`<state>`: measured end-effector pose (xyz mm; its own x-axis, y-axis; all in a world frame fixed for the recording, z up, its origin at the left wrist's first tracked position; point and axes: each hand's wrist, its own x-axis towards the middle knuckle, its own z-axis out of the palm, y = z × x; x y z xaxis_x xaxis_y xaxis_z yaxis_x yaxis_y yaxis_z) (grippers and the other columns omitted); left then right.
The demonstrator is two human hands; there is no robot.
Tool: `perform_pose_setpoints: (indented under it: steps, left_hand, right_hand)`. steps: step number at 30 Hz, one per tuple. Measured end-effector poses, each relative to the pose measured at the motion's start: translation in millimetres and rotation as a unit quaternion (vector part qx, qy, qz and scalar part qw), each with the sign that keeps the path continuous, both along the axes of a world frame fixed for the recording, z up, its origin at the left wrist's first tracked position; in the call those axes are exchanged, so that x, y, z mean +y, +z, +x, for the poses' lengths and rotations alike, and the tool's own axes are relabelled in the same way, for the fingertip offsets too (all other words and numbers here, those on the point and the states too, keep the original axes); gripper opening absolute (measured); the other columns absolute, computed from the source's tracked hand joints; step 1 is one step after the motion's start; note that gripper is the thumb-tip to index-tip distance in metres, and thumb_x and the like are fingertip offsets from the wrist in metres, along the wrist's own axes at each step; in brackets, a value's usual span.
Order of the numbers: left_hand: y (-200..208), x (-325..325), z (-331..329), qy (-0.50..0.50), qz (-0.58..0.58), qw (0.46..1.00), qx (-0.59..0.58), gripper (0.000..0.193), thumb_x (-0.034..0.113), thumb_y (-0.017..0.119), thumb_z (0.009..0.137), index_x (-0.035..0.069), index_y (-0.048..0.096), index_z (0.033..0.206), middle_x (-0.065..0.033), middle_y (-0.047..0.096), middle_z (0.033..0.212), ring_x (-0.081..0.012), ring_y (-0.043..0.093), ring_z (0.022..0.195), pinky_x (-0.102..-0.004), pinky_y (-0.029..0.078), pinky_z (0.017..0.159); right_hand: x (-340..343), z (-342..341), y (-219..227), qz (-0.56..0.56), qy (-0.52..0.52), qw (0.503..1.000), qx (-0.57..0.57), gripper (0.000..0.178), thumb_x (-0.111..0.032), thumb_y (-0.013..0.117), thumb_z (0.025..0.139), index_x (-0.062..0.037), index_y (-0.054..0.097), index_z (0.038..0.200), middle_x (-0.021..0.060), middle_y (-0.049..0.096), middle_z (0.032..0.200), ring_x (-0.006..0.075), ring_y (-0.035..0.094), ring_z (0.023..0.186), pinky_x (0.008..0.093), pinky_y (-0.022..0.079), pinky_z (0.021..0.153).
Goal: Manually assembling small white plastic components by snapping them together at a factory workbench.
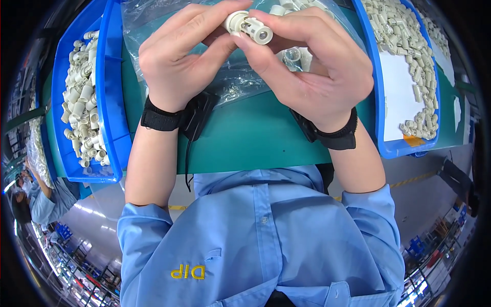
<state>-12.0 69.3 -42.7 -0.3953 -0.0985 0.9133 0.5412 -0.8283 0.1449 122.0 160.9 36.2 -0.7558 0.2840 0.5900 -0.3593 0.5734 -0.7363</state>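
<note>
Between my two hands, over the far part of the green table, is a small off-white plastic cylindrical part (249, 27) with a wider ring at one end and a round dark-centred tip at the other. The fingers of my left hand (186, 48) close around its ringed end. My right hand (319, 61) pinches the slotted body near the tip, thumb below and forefinger above. Inside the slots are small details I cannot make out. Under and behind the hands lies a clear plastic bag (238, 84), with more off-white parts (302, 7) on it, partly hidden by my right hand.
On the left stands a blue bin (110, 92) holding many off-white caps (82, 105). A blue tray (382, 110) of similar assembled parts (399, 30) and white sheet (396, 92) is at the right. The green table's (245, 146) near edge meets my body. A person (48, 197) sits far left.
</note>
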Motion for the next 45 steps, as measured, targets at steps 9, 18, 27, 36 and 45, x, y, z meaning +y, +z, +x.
perform_pose_setpoints:
  steps: [9,18,27,36,45]
  left_hand:
    - [40,-52,17,0.287,-0.464,0.835,0.070,0.026,-0.002,0.072,0.081,-0.003,0.073,0.108,-0.0093,0.071,0.089,-0.0148,0.066,0.078,-0.0252,0.052,0.070]
    - [44,-52,26,0.262,-0.465,0.845,0.041,0.041,-0.008,0.072,0.069,0.006,0.075,0.108,-0.0053,0.063,0.073,-0.0128,0.061,0.065,-0.0242,0.047,0.059]
    - [44,-52,28,0.283,-0.485,0.827,0.035,0.039,-0.005,0.073,0.070,0.007,0.075,0.107,-0.0039,0.061,0.070,-0.0126,0.060,0.062,-0.0238,0.047,0.059]
    - [49,-47,25,0.228,-0.449,0.863,0.021,0.033,-0.007,0.073,0.073,0.004,0.075,0.104,-0.0049,0.068,0.079,-0.0101,0.061,0.065,-0.0215,0.046,0.056]
    - [51,-52,26,0.269,-0.489,0.828,0.044,0.030,-0.007,0.074,0.073,0.003,0.075,0.101,-0.0058,0.071,0.083,-0.0093,0.061,0.062,-0.0214,0.047,0.054]
  right_hand:
    - [3,-12,-17,-0.030,0.026,0.997,0.062,0.021,-0.010,0.082,0.079,0.0020,0.072,0.094,0.0066,0.064,0.069,0.0107,0.056,0.053,0.0210,0.042,0.048]
    - [17,-16,-37,0.120,0.079,0.971,0.190,0.030,0.001,0.087,0.069,0.0013,0.071,0.095,0.0083,0.066,0.076,0.0155,0.062,0.065,0.0230,0.048,0.056]
    - [16,-16,-38,0.115,0.074,0.971,0.194,0.031,0.003,0.087,0.066,0.0016,0.070,0.092,0.0081,0.062,0.073,0.0158,0.060,0.061,0.0230,0.047,0.053]
    - [16,-18,-38,0.134,0.070,0.967,0.207,0.032,0.004,0.085,0.067,-0.0016,0.072,0.095,0.0065,0.063,0.074,0.0161,0.062,0.061,0.0235,0.047,0.052]
    - [19,-21,-38,0.145,0.080,0.959,0.228,0.041,0.005,0.083,0.065,-0.0053,0.072,0.103,0.0052,0.065,0.076,0.0165,0.062,0.060,0.0251,0.047,0.051]
